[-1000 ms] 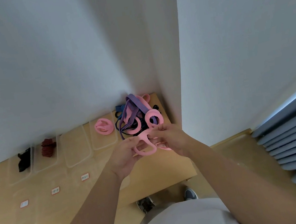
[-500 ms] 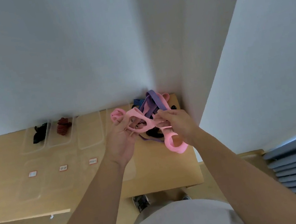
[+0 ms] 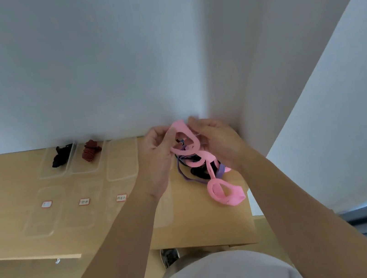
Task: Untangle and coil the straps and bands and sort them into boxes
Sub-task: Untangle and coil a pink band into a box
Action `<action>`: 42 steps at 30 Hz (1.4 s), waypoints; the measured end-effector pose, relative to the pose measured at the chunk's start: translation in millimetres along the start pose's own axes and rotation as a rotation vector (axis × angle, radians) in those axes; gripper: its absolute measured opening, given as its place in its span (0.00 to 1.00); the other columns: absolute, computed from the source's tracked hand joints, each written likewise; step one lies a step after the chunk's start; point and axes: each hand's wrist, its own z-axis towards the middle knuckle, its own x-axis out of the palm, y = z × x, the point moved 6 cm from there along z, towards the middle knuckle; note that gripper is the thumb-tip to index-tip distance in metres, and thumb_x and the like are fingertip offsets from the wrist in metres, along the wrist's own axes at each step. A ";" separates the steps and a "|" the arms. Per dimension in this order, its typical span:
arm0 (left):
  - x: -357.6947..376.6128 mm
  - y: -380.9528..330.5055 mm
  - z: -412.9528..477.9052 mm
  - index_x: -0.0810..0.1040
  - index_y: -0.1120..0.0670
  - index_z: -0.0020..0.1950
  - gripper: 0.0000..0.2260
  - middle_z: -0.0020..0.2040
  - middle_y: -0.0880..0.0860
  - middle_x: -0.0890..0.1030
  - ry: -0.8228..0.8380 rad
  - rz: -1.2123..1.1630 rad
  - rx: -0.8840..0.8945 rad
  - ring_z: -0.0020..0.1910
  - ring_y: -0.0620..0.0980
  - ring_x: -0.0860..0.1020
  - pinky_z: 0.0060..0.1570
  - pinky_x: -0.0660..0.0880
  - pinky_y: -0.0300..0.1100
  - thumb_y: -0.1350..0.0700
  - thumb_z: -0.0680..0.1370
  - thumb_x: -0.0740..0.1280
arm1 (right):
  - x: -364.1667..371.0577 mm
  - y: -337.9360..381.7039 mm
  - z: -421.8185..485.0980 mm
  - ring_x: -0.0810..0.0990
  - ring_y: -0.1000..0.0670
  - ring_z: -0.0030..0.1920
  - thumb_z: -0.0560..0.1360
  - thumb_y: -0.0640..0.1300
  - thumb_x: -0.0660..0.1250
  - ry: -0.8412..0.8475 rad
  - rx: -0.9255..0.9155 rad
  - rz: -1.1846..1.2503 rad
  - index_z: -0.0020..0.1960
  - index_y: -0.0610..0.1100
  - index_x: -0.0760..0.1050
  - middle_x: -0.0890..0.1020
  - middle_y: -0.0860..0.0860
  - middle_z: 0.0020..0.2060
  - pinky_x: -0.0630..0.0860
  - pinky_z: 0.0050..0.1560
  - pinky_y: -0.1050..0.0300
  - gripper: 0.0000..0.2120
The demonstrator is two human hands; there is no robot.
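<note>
Two hands up over the table's (image 3: 12,190) far right corner: left hand (image 3: 156,157) and right hand (image 3: 220,143) both pinch the pink band (image 3: 185,136), its other loop hanging nearer. Tangle (image 3: 198,173) on the table beneath. Clear boxes (image 3: 121,160), far left: black strap (image 3: 61,155), red strap (image 3: 89,150).

A: Any readable text?
B: None. Three small white red-bordered labels (image 3: 84,201) sit on flat clear plastic trays (image 3: 35,228) in the near row.
A: Marks?
B: Dark scribbles on the middle and right label (image 3: 121,198), too blurry. Can't tell on the left label (image 3: 46,204).
</note>
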 end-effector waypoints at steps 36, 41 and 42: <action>24.6 -105.6 7.5 0.85 0.50 0.52 0.05 0.54 0.49 0.85 0.055 0.327 0.314 0.54 0.44 0.82 0.54 0.78 0.39 0.59 0.79 0.72 | 10.3 119.1 -16.2 0.82 0.57 0.54 0.77 0.39 0.72 -0.104 -0.422 -0.492 0.51 0.42 0.85 0.83 0.53 0.56 0.78 0.54 0.60 0.05; 37.0 -116.8 5.4 0.84 0.53 0.53 0.05 0.62 0.47 0.80 0.058 0.361 0.392 0.54 0.36 0.80 0.46 0.75 0.28 0.60 0.80 0.71 | 4.1 128.5 -23.5 0.84 0.52 0.52 0.77 0.40 0.72 -0.143 -0.426 -0.434 0.53 0.41 0.85 0.87 0.50 0.50 0.79 0.56 0.50 0.06; 38.5 -117.5 5.3 0.85 0.55 0.54 0.05 0.62 0.47 0.81 0.070 0.353 0.404 0.55 0.38 0.81 0.48 0.75 0.30 0.61 0.80 0.71 | 2.9 129.8 -24.6 0.84 0.51 0.51 0.77 0.40 0.73 -0.149 -0.427 -0.426 0.53 0.41 0.85 0.87 0.49 0.49 0.79 0.57 0.49 0.06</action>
